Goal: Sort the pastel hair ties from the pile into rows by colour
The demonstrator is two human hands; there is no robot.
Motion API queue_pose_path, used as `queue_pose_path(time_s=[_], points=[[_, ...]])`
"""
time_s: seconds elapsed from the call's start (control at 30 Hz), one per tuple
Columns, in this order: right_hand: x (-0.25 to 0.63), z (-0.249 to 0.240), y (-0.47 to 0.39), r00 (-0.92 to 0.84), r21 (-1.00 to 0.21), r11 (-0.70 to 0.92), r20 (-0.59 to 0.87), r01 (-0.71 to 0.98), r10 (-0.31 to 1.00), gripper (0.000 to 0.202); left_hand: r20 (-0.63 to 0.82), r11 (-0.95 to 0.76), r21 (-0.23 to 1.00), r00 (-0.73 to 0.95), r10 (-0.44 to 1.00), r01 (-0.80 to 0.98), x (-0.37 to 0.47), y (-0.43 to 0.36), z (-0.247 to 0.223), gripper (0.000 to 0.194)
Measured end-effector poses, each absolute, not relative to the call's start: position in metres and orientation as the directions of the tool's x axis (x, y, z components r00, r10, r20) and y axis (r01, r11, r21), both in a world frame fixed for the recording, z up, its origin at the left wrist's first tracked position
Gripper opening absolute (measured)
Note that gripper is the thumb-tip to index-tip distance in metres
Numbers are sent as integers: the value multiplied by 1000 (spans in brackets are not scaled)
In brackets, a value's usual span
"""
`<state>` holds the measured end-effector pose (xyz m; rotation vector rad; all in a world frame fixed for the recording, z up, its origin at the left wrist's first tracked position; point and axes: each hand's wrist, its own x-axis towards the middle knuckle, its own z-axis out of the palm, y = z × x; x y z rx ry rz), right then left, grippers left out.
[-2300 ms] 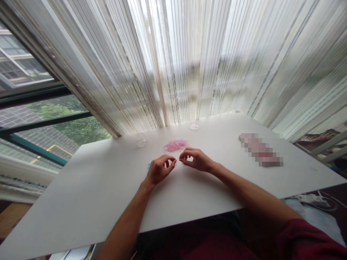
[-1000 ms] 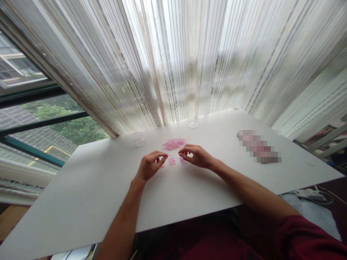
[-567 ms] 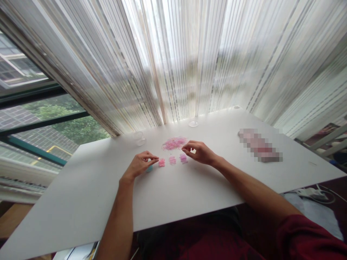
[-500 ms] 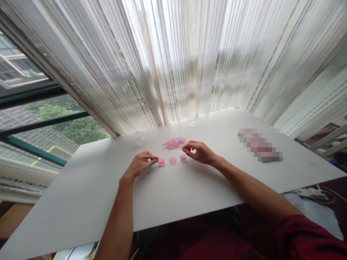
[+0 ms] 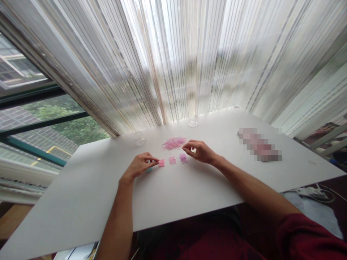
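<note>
My left hand (image 5: 141, 165) is closed in a pinch, its fingertips at the edge of a small coral-pink group of thin pieces (image 5: 162, 163). Beneath and beside that hand lies a teal group (image 5: 149, 168), partly covered. My right hand (image 5: 201, 151) also pinches, just above the table at the right edge of a loose pile of tiny pink and purple pieces (image 5: 174, 143). Whatever either pinch holds is too small to make out. Between the hands, a light pink group (image 5: 172, 160) and a purple group (image 5: 183, 158) lie in a row with the coral one.
Clear round containers (image 5: 139, 139) stand at the back left of the white table (image 5: 173, 202). A clear round dish (image 5: 193, 123) sits near the curtain (image 5: 187, 72). On the right lies a blurred-out pinkish object (image 5: 260, 145). An open window borders the left side.
My left fingertips have dipped slightly towards the coral-pink group. My right hand stays almost where it was, beside the pile.
</note>
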<state>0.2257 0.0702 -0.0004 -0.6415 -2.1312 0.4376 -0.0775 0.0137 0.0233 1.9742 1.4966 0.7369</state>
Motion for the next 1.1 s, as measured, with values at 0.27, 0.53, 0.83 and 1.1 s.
queue_pose_path(time_s=[0.27,0.53,0.83,1.1], points=[[226,0,70,-517,-513,808,627,290,583,15,51,-213,684,245,968,697,-77,13,26,35],[226,0,70,-520,-521,801,615,296,592,17,59,-225,667,250,966,710,-76,13,27,36],[227,-1,71,-520,-525,798,612,295,595,15,55,-227,647,253,966,728,-76,13,26,38],[228,1,71,-517,-525,792,606,311,604,17,34,-222,621,257,966,752,-77,12,25,38]])
